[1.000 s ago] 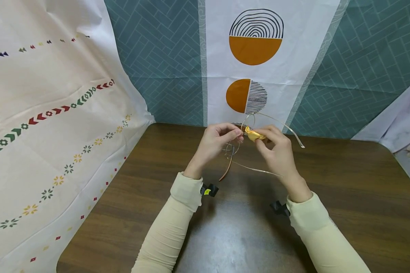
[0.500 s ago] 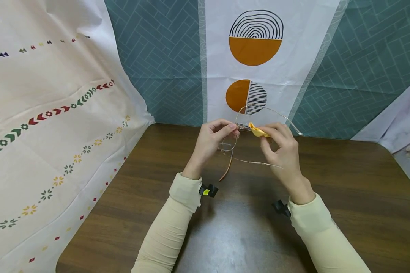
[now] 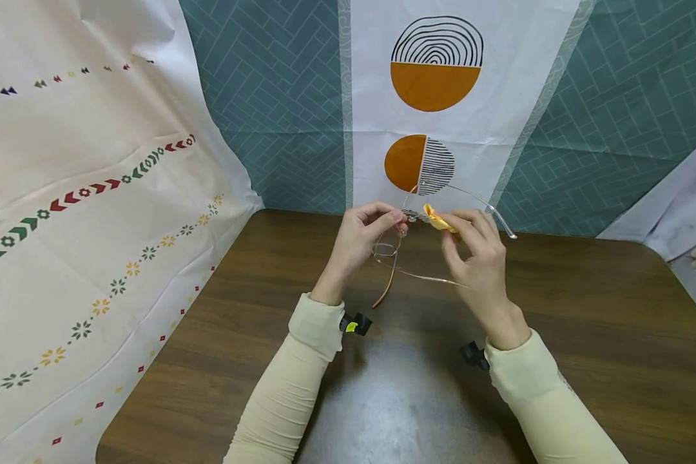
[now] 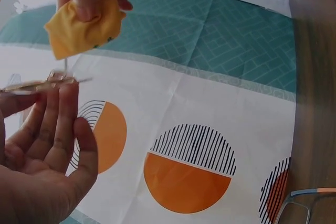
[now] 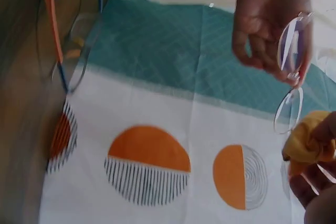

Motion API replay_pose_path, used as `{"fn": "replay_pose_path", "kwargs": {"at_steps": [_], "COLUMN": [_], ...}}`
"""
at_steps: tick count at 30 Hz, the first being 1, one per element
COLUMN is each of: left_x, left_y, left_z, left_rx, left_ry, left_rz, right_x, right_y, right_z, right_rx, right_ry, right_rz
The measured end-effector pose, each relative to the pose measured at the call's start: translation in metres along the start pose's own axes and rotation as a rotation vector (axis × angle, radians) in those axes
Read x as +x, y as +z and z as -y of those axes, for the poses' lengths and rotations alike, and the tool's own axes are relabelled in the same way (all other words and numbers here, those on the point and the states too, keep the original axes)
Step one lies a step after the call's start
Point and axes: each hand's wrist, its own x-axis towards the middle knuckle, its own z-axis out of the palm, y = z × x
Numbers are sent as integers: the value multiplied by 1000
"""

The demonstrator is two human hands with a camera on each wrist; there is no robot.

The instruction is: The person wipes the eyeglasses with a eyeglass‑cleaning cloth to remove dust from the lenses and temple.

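Note:
My left hand (image 3: pixel 362 241) pinches a pair of thin metal-rimmed eyeglasses (image 5: pixel 290 51) near the bridge, holding them above the table. One lens is above the fingers and the other below, and both temples stretch out toward the right. A small yellow cloth (image 3: pixel 439 221) is bunched between the thumb and fingers of my right hand (image 3: pixel 480 261), close to the upper lens. In the right wrist view the cloth (image 5: pixel 308 142) overlaps one lens's edge; whether they touch I cannot tell.
A second pair of eyeglasses (image 5: pixel 54 35), with orange-and-blue temples, lies on the brown wooden table (image 3: pixel 255 348) beyond the hands. A patterned cloth backdrop (image 3: pixel 267 116) hangs behind the table, and a white embroidered cloth (image 3: pixel 93 212) drapes along the left.
My right hand has drawn the yellow cloth slightly right, away from the left fingers. The held eyeglasses have shifted a little left and tilted; the left hand keeps its pinch.

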Motion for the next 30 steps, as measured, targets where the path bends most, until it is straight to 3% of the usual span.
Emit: {"fn": "replay_pose_path", "kwargs": {"at_steps": [2,5,10,16,21,26,30], "left_x": [0,-1,-2,-2,0,0,1], "left_y": [1,2,2,0,0,0,-1], "left_z": [1,2,2,1,2,2,2], "left_rx": [21,47,75,104,62,16,-16], "left_ry": [-16,-37,-48,-49,-37,-9,14], "left_rz": [48,113,152,128,87,38,-21], "right_x": [0,-2,-3,-1,0,1,2], "right_y": [0,2,1,-7,-10,-12,-15], "right_z": [-2,-4,-7,-12,-18,-19,-13], "right_rx": [-62,-146,-244,-280,-258,-211,-156], "right_ry": [-35,-107,-169,-131,-97,-46,13], "right_rz": [-11,34,136,265,343,370,346]}}
